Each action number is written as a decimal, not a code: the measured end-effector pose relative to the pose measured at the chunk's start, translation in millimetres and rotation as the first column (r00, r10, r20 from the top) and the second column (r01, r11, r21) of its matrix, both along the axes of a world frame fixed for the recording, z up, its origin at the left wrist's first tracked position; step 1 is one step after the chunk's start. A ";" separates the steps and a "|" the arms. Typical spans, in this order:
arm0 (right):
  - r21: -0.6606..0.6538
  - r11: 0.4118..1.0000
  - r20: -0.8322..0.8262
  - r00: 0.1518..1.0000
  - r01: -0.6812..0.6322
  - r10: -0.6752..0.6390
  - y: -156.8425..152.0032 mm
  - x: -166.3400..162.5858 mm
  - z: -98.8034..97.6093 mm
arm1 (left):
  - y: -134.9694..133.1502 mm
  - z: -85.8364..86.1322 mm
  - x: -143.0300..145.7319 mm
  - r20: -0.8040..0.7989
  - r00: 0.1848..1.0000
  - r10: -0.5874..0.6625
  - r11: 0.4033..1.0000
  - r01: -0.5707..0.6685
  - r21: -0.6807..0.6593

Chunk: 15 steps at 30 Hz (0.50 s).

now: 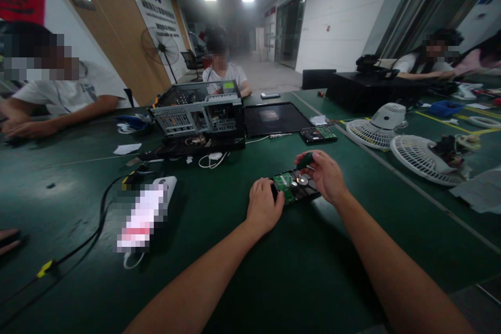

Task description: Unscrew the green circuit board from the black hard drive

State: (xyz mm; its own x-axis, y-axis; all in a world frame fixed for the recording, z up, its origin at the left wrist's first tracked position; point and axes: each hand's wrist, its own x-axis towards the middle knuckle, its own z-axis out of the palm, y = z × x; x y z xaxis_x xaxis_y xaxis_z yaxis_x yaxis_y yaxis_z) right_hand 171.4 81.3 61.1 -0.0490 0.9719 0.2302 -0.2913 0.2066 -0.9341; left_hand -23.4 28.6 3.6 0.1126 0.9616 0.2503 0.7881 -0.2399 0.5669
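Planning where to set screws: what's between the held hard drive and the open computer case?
Head view: bare green table between hard drive and computer case, save a white cable loop right before the case.

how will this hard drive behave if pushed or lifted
The hard drive looks flat and rigid, so it should slide, not roll or tip. Its green board faces up, exposed, so probably fragile. The left hand braces its edge, hinting it shifts easily.

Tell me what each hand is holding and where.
Right hand grips a small green-handled screwdriver by its handle; left hand steadies the black hard drive at its left edge.
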 end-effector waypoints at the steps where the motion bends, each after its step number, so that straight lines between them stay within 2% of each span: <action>1: 0.002 1.000 0.015 1.000 0.015 -0.015 0.2 0.6 -0.1 | 0.0 0.1 0.0 0.000 1.000 -0.003 1.000 0.003 0.002; 8: 0.028 0.996 0.135 0.987 0.087 -0.090 1.9 3.9 -3.3 | 1.7 -1.0 1.1 -0.015 1.000 0.006 0.999 -0.005 0.039; 15: 0.003 1.000 -0.008 1.000 -0.019 0.019 1.0 -0.5 -3.2 | 0.0 1.0 0.1 -0.008 1.000 0.004 1.000 -0.004 0.019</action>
State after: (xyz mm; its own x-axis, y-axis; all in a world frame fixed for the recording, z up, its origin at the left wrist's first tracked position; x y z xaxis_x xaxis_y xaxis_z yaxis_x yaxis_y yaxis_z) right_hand 170.9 82.4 58.0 -0.0654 0.9701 0.2337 -0.3024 0.2040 -0.9311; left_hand -23.3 28.6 4.6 0.1111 0.9570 0.2681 0.7937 -0.2478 0.5556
